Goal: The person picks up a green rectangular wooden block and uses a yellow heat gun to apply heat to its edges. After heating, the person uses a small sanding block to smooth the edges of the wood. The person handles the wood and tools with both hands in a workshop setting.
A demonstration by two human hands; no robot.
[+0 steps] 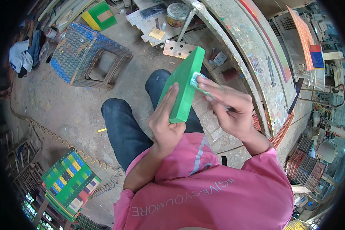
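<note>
A thick bright green board [188,86] is held tilted above my knees. My left hand [166,124] grips it at its near left side, fingers lying along the broad face and thumb tucked below. In my right hand [234,107] is a small folded pale-green-and-white piece [194,79], pinched between fingers and thumb. That piece touches the board's right-hand edge. The right fingers are slightly blurred. Whether the piece is cloth or abrasive paper, I cannot tell.
A blue-topped plastic stool [74,57] stands ahead on the left. A paint-spotted bench [241,42] curves along the right, with a tub [178,14] beyond it. Painted green panels [71,178] are stacked at lower left, beside a coiled yellow hose [53,134] on the floor.
</note>
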